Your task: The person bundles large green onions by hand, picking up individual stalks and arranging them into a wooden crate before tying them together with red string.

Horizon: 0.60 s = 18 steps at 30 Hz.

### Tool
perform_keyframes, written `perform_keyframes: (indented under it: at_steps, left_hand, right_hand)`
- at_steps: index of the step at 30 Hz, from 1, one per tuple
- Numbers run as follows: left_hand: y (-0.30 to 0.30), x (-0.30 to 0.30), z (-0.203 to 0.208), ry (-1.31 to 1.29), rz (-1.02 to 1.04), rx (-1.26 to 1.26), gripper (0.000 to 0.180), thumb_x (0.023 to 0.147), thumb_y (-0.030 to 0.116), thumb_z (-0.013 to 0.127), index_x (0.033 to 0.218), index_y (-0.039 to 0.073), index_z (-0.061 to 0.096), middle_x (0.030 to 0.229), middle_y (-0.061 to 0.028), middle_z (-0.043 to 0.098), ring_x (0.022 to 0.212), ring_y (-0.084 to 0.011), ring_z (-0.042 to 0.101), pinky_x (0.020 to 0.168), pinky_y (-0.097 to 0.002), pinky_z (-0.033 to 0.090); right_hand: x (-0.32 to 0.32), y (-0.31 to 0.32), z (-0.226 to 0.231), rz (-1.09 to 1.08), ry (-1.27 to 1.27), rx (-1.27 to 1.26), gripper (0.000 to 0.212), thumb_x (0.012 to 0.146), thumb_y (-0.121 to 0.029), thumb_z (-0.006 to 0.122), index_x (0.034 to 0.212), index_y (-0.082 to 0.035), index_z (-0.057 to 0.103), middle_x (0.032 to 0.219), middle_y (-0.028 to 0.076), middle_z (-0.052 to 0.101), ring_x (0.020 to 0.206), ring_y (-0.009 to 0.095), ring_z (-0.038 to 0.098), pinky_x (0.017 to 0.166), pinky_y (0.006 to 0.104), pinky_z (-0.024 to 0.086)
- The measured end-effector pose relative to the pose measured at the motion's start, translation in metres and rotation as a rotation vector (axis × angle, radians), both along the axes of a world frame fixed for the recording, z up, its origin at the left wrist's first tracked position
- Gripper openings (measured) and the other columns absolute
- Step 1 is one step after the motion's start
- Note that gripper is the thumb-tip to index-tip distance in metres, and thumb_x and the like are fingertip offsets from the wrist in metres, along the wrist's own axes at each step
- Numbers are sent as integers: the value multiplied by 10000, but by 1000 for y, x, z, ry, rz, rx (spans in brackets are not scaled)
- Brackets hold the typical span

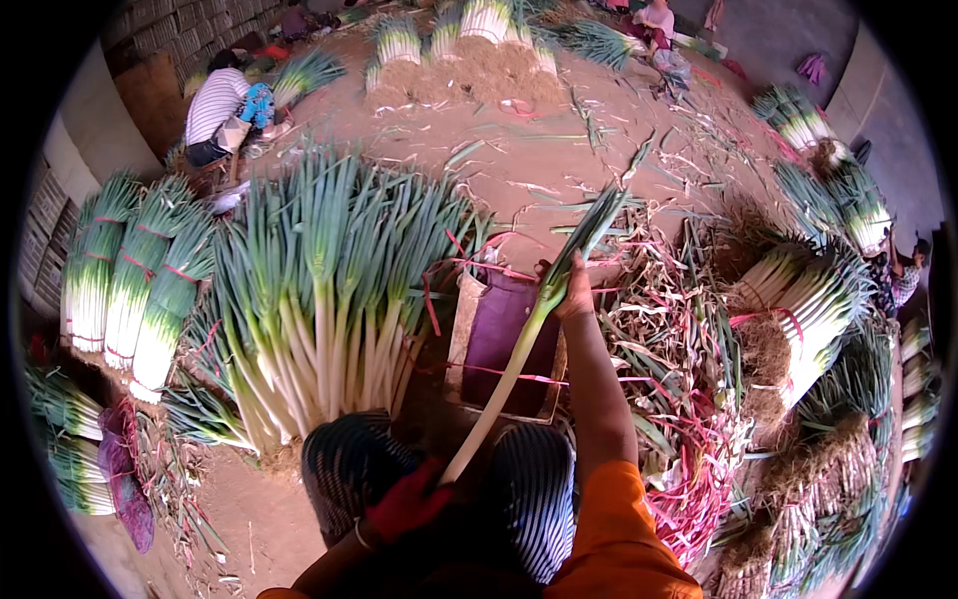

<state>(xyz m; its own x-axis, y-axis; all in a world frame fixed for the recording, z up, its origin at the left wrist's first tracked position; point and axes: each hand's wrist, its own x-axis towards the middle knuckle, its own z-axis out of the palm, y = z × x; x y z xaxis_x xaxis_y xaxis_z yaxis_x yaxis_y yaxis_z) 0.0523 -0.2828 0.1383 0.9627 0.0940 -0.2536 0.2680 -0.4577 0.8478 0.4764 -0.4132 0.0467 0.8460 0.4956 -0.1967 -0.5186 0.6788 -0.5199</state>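
Observation:
A long green onion (517, 361) slants across my lap, its white end low and its green leaves pointing up and away. My right hand (574, 288), bare, is closed round it where the stem turns to leaves. At the white lower end, my left hand (411, 499) in a red glove grips the stem; its fingers are partly lost in shadow. To the left of my knees leans a big fan of cleaned green onions (334, 299). Beyond my knees stands a low frame with a purple cover (499, 329), crossed by pink ties.
Peeled leaves (659, 329) and tangled pink ties (699, 489) lie at right. Rooted onion bundles (798, 299) are stacked beyond them. Tied bundles (140, 270) stand at far left. A seated person (220, 105) works at back left, and more bundles (464, 55) stand at the back.

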Motion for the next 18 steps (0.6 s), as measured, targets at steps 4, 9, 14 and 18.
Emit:
perform_keyframes:
  at_steps: [4, 9, 14, 18]
  left_hand:
    - [-29, 70, -34, -36, 272, -169, 422, 851, 174, 614, 1216, 3, 489, 1037, -195, 617, 977, -221, 603, 825, -318, 458]
    - [-45, 140, -91, -183, 374, -237, 332, 865, 169, 602, 1152, 17, 533, 872, -96, 641, 768, -141, 602, 680, -271, 475]
    - [-43, 207, -147, 66, 509, -788, 197, 873, 162, 591, 1043, 65, 570, 653, 26, 521, 524, -43, 458, 460, -208, 359]
    - [-41, 227, -202, 334, 585, -852, 67, 877, 149, 571, 906, 90, 562, 596, 46, 457, 471, -48, 408, 415, -220, 307]
  right_hand:
    - [32, -12, -28, -70, -233, -225, 506, 850, -590, 481, 958, -97, 522, 800, 121, 628, 639, 241, 620, 541, 355, 526]
    - [64, -25, -37, -95, -428, -782, 508, 930, -524, 382, 961, -50, 560, 769, 71, 634, 615, 156, 606, 538, 287, 488]
    - [115, -55, -59, -53, -317, -968, 705, 878, -611, 388, 1214, 4, 471, 899, 179, 633, 601, 224, 613, 473, 295, 417]
    - [125, -69, -97, -734, 126, -521, 671, 889, -584, 378, 1302, -56, 402, 949, 155, 627, 781, 259, 631, 650, 402, 536]
